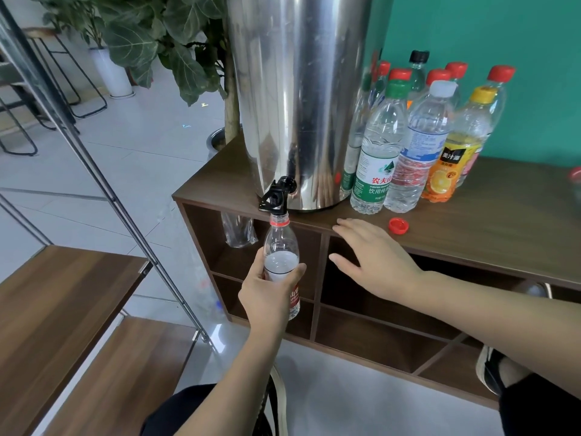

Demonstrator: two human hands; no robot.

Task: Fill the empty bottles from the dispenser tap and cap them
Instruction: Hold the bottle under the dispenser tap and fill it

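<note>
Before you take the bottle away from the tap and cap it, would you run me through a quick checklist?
1. Bottle mouth under the tap: ok, neck sits right below the spout.
2. Left hand grips the bottle firmly: ok, fingers wrap its label.
3. Fill level high enough: not ok, water reaches only about mid-body.
4. Tap closed: cannot tell, no stream is clearly visible.
5. Red cap within reach: ok, lying loose on the cabinet top.
6. Right hand free: ok, open, holding nothing.
</note>
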